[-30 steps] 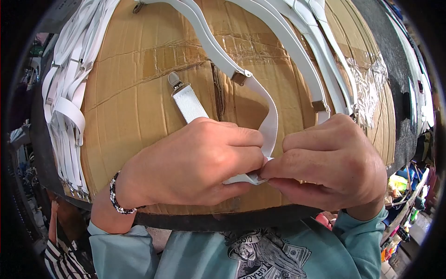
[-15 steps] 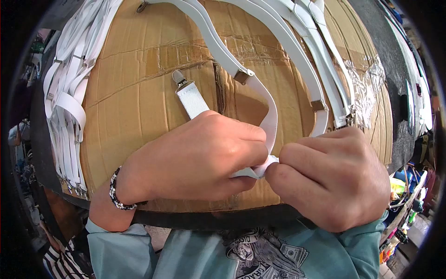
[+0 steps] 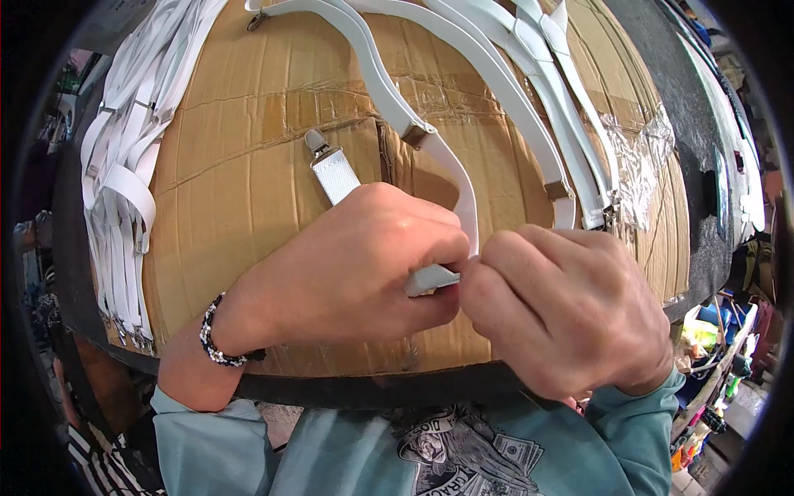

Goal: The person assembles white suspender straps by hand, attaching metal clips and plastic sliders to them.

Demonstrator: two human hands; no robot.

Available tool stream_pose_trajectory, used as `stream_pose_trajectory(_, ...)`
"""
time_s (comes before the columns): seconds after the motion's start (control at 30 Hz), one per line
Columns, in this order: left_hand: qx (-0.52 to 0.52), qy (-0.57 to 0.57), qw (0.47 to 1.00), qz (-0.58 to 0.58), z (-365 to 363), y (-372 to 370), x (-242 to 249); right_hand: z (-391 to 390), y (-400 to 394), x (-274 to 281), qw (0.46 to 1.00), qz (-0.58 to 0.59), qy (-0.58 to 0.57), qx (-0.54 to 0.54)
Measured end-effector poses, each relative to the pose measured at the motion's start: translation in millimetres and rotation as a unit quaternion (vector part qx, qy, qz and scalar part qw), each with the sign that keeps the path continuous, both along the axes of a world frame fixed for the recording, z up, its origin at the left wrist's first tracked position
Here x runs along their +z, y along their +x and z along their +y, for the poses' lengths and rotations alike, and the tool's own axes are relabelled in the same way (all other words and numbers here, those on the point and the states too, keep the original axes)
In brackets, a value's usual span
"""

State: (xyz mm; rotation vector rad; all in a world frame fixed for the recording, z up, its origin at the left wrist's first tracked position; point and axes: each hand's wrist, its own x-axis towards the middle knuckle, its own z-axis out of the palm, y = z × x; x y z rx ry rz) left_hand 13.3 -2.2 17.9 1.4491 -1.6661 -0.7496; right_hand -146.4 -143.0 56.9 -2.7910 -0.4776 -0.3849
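Note:
My left hand (image 3: 372,269), with a beaded bracelet at its wrist, is closed on a white elastic suspender strap (image 3: 432,279); a fold of it shows between thumb and fingers. Pressed close beside it, my right hand (image 3: 571,306) pinches the same strap, its fingertips hiding the end. From there the strap runs up to a metal slide adjuster (image 3: 417,135) and curves away to the top. Past my left knuckles sticks out a ribbed white strap end with a metal clip (image 3: 315,140). A second white strap with an adjuster (image 3: 557,190) passes behind my right hand.
Cardboard (image 3: 248,190) with clear tape covers the dark table. A thick bundle of white suspenders (image 3: 124,182) hangs along the left side. More white straps (image 3: 546,66) lie at the upper right near crumpled clear plastic (image 3: 641,165). A cluttered shelf (image 3: 711,355) is at far right.
Both hands have shifted slightly left and closer together. More of the folded strap shows in my left grip, and the straps above have moved a little left.

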Motion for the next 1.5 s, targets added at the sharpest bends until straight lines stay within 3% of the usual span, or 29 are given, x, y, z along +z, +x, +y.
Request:
stream_pose_trajectory(0.27, 0.013, -0.028, 0.995, 0.095, 4.4, -2.3, -8.1, -19.5, 6.8, -11.2, 0.984, -0.056, 0.160, -0.052)
stream_pose_trajectory(0.5, 0.006, -0.034, 0.998, 0.056, 4.5, 3.0, -6.6, -33.1, 1.9, -10.5, 0.950, -0.016, 0.304, -0.071)
stream_pose_trajectory(0.6, 0.010, -0.032, 0.998, 0.049, 5.0, 3.9, -7.4, -38.7, -1.9, 1.5, 0.956, 0.021, 0.283, -0.072)
stream_pose_trajectory(0.73, 0.010, -0.006, 0.999, 0.040, 5.8, 6.7, -4.2, -40.4, -2.9, -1.5, 0.958, -0.015, 0.276, -0.079)
stream_pose_trajectory(1.0, 0.020, 0.015, 0.997, 0.069, 4.6, 10.1, -1.6, -38.3, -6.6, 8.8, 0.943, -0.032, 0.261, -0.201)
stream_pose_trajectory(1.23, 0.055, 0.043, 0.985, 0.157, 3.6, 17.4, 1.9, -45.8, -13.5, 10.3, 0.960, 0.016, 0.257, -0.112)
stream_pose_trajectory(1.5, 0.052, 0.049, 0.975, 0.212, 3.5, 19.6, -1.4, -39.4, -10.7, -2.1, 0.969, -0.020, 0.199, -0.148)
